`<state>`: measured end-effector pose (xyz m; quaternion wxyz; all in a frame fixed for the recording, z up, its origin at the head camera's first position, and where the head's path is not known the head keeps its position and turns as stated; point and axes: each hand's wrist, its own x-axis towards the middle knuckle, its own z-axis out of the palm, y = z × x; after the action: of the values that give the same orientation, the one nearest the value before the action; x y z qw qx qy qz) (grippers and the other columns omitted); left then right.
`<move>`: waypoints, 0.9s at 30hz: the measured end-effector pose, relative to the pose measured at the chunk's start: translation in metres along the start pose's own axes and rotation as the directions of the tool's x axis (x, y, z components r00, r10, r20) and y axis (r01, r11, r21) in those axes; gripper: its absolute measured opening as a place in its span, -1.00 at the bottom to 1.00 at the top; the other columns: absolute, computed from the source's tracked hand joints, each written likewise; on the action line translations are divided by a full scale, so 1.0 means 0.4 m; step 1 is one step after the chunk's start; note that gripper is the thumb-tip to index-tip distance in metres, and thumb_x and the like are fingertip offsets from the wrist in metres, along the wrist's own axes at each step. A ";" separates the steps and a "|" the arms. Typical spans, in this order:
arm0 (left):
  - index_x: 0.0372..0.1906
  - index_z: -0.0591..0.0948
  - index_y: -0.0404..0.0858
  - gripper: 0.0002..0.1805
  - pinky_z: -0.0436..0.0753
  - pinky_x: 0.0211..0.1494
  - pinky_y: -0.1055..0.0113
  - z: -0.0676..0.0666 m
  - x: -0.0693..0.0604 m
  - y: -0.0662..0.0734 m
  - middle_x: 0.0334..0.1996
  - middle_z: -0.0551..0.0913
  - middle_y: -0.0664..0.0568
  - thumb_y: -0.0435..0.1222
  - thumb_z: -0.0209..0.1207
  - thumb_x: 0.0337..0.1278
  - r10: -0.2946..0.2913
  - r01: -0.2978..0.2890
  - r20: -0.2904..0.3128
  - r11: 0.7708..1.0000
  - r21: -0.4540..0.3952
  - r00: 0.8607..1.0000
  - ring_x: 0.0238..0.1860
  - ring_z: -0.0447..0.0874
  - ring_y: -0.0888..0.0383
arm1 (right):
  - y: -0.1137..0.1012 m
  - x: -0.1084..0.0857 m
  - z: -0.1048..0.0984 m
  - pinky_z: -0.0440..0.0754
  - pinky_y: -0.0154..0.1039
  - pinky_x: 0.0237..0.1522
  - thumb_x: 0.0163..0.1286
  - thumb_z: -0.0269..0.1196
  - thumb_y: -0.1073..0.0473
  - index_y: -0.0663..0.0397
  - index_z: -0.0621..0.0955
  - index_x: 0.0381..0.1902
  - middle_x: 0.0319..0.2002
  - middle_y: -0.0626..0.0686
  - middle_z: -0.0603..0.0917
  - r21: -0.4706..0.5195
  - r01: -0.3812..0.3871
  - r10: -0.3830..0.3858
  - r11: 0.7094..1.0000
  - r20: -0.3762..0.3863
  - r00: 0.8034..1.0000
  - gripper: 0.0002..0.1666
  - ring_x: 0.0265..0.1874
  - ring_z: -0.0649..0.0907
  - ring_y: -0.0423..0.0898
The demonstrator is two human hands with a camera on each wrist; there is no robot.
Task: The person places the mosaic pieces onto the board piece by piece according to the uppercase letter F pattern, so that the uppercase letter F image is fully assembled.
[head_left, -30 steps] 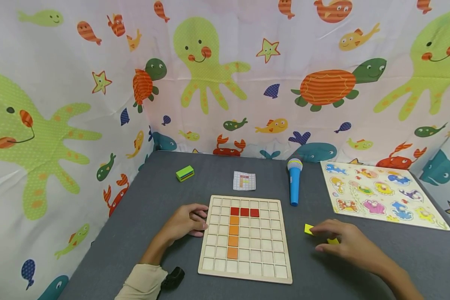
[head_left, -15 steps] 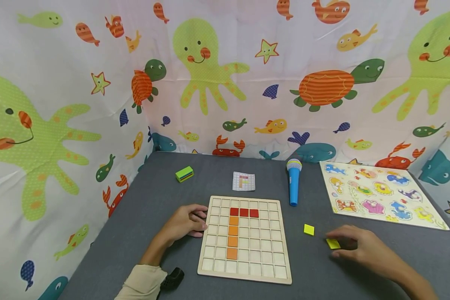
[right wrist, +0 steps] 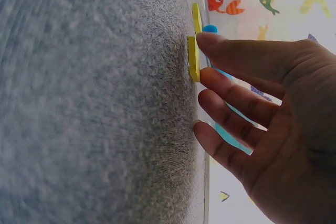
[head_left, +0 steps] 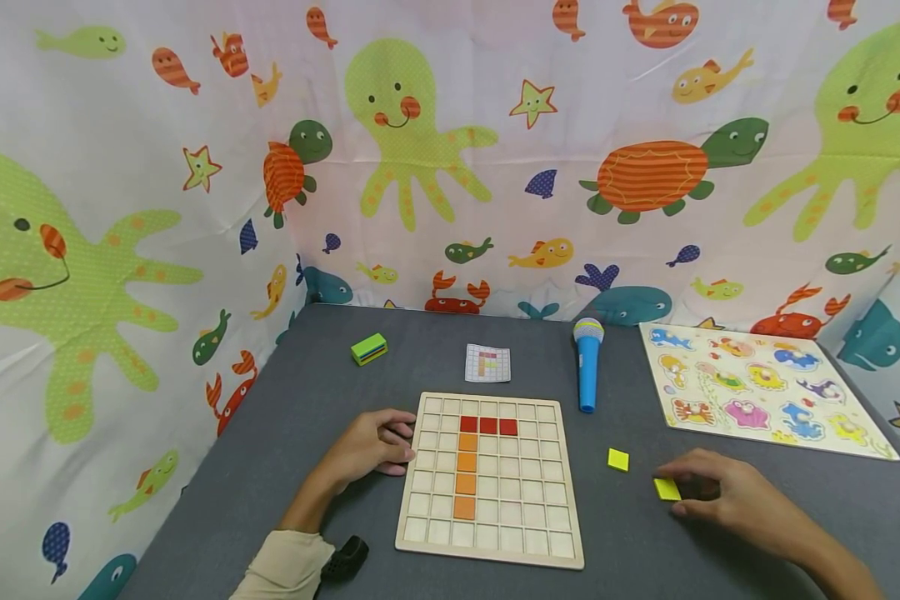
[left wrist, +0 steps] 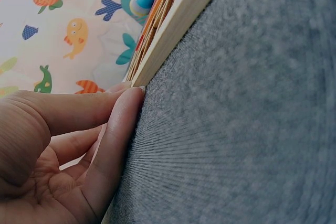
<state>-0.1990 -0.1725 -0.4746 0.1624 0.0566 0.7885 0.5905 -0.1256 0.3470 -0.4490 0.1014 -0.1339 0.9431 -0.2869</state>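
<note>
A wooden grid board (head_left: 510,486) lies mid-table, with three red tiles (head_left: 488,425) in a row and a column of orange tiles (head_left: 466,483) below the leftmost. My left hand (head_left: 367,450) pinches the board's left edge between thumb and index fingertips (left wrist: 123,98), as the left wrist view shows. To the right of the board, my right hand (head_left: 727,496) holds a yellow tile (head_left: 667,489) by opposite sides, thumb and index finger, low at the tabletop. A second yellow tile (head_left: 618,460) lies flat, closer to the board, untouched.
Behind the board sits a small printed pattern card (head_left: 487,363). A green-topped block stack (head_left: 369,348) is at the back left. A blue toy microphone (head_left: 588,367) and a sea-animal puzzle board (head_left: 765,392) lie at the right. Printed cloth (head_left: 457,100) surrounds the table.
My right hand has drawn back right from over both yellow tiles to the right-hand one, uncovering the other. Left hand and grid board stay put.
</note>
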 end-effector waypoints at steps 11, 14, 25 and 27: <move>0.38 0.56 -0.38 -0.35 0.89 -0.19 0.15 0.001 0.004 -0.004 0.04 0.61 -0.19 -0.49 0.46 0.16 -0.003 0.003 -0.005 1.000 -0.004 1.000 -0.13 0.77 0.09 | 0.015 0.006 -0.001 0.72 -0.43 -0.20 0.24 0.58 0.10 0.03 0.76 0.07 -0.08 -0.11 0.70 -0.012 0.012 -0.012 1.000 0.012 1.000 -0.55 -0.21 0.59 -0.36; 0.38 0.56 -0.37 -0.35 0.89 -0.19 0.15 0.001 0.005 -0.005 0.03 0.61 -0.19 -0.49 0.46 0.16 -0.005 0.005 -0.008 1.000 -0.003 1.000 -0.13 0.77 0.09 | 0.013 0.008 -0.003 0.69 -0.43 -0.21 0.26 0.57 0.09 0.00 0.77 0.07 -0.10 -0.13 0.69 -0.035 -0.010 0.011 0.999 0.019 1.000 -0.58 -0.21 0.58 -0.34; 0.38 0.56 -0.39 -0.35 0.89 -0.19 0.14 -0.001 0.003 -0.006 0.04 0.60 -0.20 -0.49 0.46 0.16 0.008 -0.008 -0.001 1.000 -0.009 1.000 -0.13 0.77 0.09 | 0.004 0.016 -0.003 0.61 -0.38 -0.27 0.27 0.55 0.09 -0.02 0.79 0.04 -0.18 -0.15 0.65 -0.080 -0.053 0.056 0.995 0.025 0.998 -0.63 -0.24 0.53 -0.31; 0.38 0.55 -0.39 -0.35 0.89 -0.19 0.14 -0.001 0.004 -0.005 0.04 0.60 -0.20 -0.49 0.46 0.16 0.011 -0.011 0.002 1.000 -0.010 1.000 -0.13 0.77 0.09 | 0.002 0.018 -0.003 0.58 -0.38 -0.28 0.28 0.55 0.09 -0.02 0.79 0.04 -0.19 -0.15 0.65 -0.086 -0.062 0.065 0.994 0.028 0.998 -0.63 -0.24 0.53 -0.30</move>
<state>-0.2003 -0.1732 -0.4768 0.1601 0.0607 0.7851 0.5952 -0.1327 0.3461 -0.4491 0.1190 -0.1125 0.9566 -0.2408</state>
